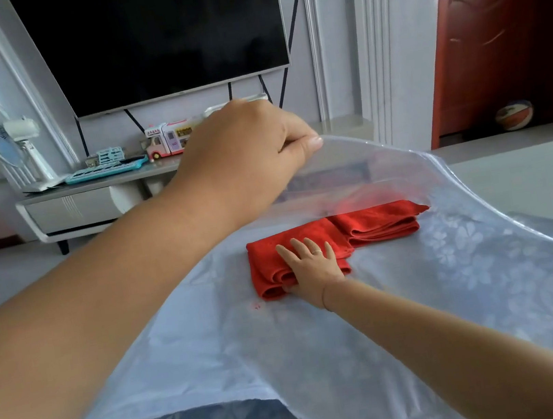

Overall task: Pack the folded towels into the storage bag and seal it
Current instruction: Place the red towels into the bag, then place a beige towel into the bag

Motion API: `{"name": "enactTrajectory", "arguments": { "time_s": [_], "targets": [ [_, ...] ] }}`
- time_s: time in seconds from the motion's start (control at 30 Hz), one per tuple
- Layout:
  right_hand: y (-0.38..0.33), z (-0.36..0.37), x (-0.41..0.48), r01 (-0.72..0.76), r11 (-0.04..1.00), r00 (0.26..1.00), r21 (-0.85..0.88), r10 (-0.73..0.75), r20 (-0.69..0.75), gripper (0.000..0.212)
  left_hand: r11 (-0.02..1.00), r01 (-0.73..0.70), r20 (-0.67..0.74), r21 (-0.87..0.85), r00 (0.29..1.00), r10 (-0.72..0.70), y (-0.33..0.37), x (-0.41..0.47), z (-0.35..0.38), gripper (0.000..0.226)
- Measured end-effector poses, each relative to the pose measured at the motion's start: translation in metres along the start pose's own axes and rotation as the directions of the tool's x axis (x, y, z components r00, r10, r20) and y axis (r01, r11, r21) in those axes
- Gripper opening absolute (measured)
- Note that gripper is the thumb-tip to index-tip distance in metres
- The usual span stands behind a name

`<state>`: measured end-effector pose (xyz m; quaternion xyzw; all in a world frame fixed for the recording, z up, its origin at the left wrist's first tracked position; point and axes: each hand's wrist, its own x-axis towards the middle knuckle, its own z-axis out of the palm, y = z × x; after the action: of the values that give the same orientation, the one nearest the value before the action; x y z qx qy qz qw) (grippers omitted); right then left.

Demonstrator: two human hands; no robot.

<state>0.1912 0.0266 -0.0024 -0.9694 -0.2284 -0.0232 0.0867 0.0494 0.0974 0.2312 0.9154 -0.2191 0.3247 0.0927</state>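
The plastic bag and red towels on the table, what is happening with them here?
A person is packing folded red towels into a large clear plastic storage bag with a pale flower print, lying on the table. The left hand pinches the bag's top layer and lifts it open. The right hand lies flat on the nearer towel, inside the opening. The bag is not yet sealed.

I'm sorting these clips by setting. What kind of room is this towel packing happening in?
Most likely a home living room: a large flat-screen TV hangs on the wall above a low TV cabinet holding a toy truck, and a standing fan sits alongside.
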Motion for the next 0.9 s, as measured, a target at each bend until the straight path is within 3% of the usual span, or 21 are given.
{"name": "enactTrajectory", "arguments": {
  "time_s": [0.1,0.2,0.3,0.53,0.7,0.9],
  "targets": [
    [-0.011,0.009,-0.032,-0.052,0.998,0.998,-0.021,0.051,-0.033,0.077,1.000,0.009,0.003,-0.002,1.000,-0.009,-0.002,-0.001,0.001,0.045],
    [-0.015,0.012,-0.047,-0.125,0.992,0.987,-0.015,0.126,0.098,0.068,1.000,0.008,-0.005,-0.018,1.000,-0.009,-0.002,0.000,0.001,0.041],
    [-0.014,0.012,-0.029,-0.184,0.978,0.965,0.102,0.160,0.207,0.061,1.000,-0.002,-0.019,-0.008,1.000,0.002,-0.002,0.003,0.001,0.038],
    [-0.009,0.013,0.043,-0.288,0.951,0.945,0.110,0.265,0.191,0.062,1.000,-0.012,-0.023,-0.022,1.000,0.011,-0.008,0.005,0.001,0.037],
    [-0.003,0.006,0.052,-0.305,0.947,0.937,0.098,0.280,0.207,0.066,1.000,-0.012,-0.024,-0.004,1.000,0.012,-0.009,0.003,-0.001,0.036],
    [-0.002,-0.011,-0.009,-0.212,0.963,0.967,0.167,0.183,0.176,0.071,0.999,0.031,0.025,0.011,0.999,-0.031,0.000,-0.006,-0.001,0.040]
  ]
}}
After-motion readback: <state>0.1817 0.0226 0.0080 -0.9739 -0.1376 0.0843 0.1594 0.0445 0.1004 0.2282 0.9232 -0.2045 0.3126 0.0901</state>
